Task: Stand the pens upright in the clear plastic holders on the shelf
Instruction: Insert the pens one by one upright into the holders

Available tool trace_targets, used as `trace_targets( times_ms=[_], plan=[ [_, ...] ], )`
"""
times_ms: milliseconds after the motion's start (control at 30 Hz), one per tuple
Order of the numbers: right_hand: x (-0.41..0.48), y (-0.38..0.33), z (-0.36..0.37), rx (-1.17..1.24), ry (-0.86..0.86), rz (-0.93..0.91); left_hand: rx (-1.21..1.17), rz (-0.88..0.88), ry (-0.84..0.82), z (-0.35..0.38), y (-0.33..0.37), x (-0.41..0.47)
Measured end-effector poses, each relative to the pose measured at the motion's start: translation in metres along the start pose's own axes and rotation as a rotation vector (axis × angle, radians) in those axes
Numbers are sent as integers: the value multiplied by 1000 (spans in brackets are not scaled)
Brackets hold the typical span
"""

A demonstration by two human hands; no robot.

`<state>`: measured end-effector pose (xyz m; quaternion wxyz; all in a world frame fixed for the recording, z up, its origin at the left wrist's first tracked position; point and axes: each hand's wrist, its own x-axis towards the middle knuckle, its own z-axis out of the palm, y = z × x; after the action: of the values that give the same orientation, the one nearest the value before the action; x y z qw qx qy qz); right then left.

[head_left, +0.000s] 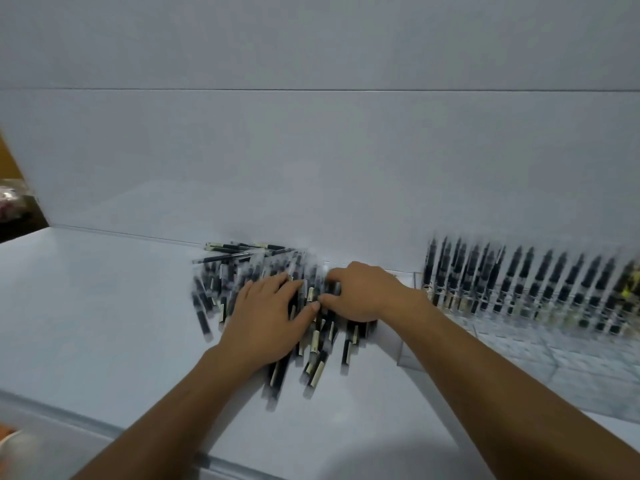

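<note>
Loose pens [313, 355] heaped flat on white shelf [104, 306], mid-frame; frame blurred

Left hand [266, 317] flat on heap, fingers straight; right hand [360, 292] curled into heap, grip not discernible; clear holders [519, 344] just right, rows of standing pens [519, 282].

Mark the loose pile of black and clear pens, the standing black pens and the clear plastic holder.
loose pile of black and clear pens [202, 313]: head view, left edge of pile.
standing black pens [518, 271]: head view, mid-row barrel.
clear plastic holder [540, 355]: head view, bare front compartments.
</note>
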<state>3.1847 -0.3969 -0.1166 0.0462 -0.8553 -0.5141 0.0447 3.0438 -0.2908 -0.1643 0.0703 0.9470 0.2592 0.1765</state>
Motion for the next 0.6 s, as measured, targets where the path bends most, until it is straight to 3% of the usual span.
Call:
trace_targets(
  times_ms=[200,600],
  plan=[
    [2,-5,2,160,40,-13,-48,-48,46,-1,6,11],
    [-1,7,-1,290,165,63,-7,-187,-189,-14,22,45]
  ],
)
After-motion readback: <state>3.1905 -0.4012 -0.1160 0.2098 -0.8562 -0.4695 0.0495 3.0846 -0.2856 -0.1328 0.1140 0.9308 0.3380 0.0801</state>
